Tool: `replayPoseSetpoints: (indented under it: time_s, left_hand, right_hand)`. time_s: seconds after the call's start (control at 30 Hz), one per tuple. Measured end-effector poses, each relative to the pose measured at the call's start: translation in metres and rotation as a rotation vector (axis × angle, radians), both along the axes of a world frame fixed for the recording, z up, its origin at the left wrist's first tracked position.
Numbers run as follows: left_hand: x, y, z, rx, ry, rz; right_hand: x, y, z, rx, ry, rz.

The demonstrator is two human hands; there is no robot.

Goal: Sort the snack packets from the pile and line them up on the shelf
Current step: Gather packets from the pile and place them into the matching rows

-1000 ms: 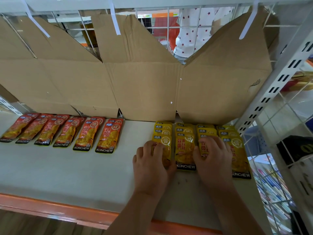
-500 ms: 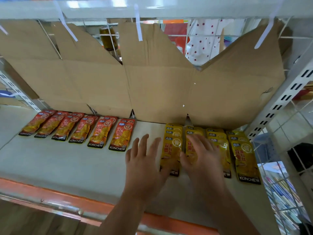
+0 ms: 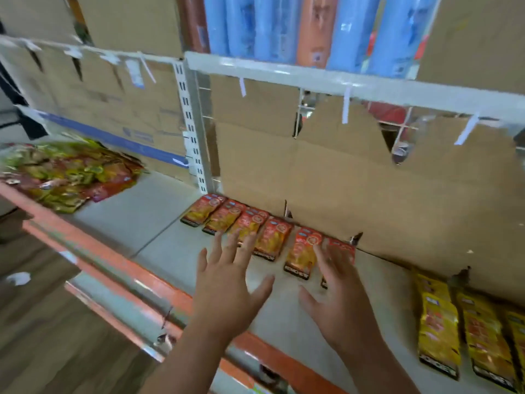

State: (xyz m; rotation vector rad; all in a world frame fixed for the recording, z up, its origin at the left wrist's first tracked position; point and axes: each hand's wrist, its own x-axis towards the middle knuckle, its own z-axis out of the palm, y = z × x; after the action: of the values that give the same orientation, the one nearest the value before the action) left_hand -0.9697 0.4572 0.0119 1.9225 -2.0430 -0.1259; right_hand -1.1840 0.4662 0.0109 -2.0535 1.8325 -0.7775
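A row of several red snack packets (image 3: 272, 237) lies along the back of the white shelf (image 3: 147, 211). Yellow packets (image 3: 437, 322) lie in overlapping columns at the right. A mixed pile of packets (image 3: 65, 172) sits on the shelf at far left, blurred. My left hand (image 3: 227, 288) hovers with fingers spread in front of the red row, holding nothing. My right hand (image 3: 341, 297) is also spread and empty, and it covers part of the rightmost red packet.
Brown cardboard (image 3: 341, 177) lines the back of the shelf. A white slotted upright (image 3: 193, 132) divides the two shelf bays. An orange strip (image 3: 136, 277) runs along the shelf's front edge. Blue rolls (image 3: 255, 24) stand on the shelf above. Wooden floor shows below left.
Both hands have left the yellow packets and moved left to the red row, fingers spread. The view has swung left, and the mixed pile has come into sight.
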Motion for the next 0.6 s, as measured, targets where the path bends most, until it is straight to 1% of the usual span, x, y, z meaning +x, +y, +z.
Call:
replayPoseSetpoints:
  time_s: [0.1, 0.27, 0.37, 0.47, 0.6]
  left_hand:
    - [0.086, -0.006, 0.015, -0.011, 0.003, 0.058]
    - [0.229, -0.001, 0.041, -0.039, -0.017, 0.159]
    - [0.307, 0.008, 0.053, -0.054, -0.026, 0.248]
    - [0.367, 0.016, 0.058, -0.044, -0.057, 0.342]
    - [0.421, 0.015, 0.054, -0.039, -0.024, 0.411]
  right_hand:
    - [0.084, -0.02, 0.01, -0.041, 0.028, 0.058]
    - [0.225, -0.048, 0.026, -0.044, 0.025, 0.161]
    - [0.303, -0.064, 0.038, -0.01, 0.009, 0.211]
    - [0.367, -0.08, 0.042, 0.001, 0.006, 0.262]
    - [0.426, -0.098, 0.033, 0.03, -0.005, 0.322]
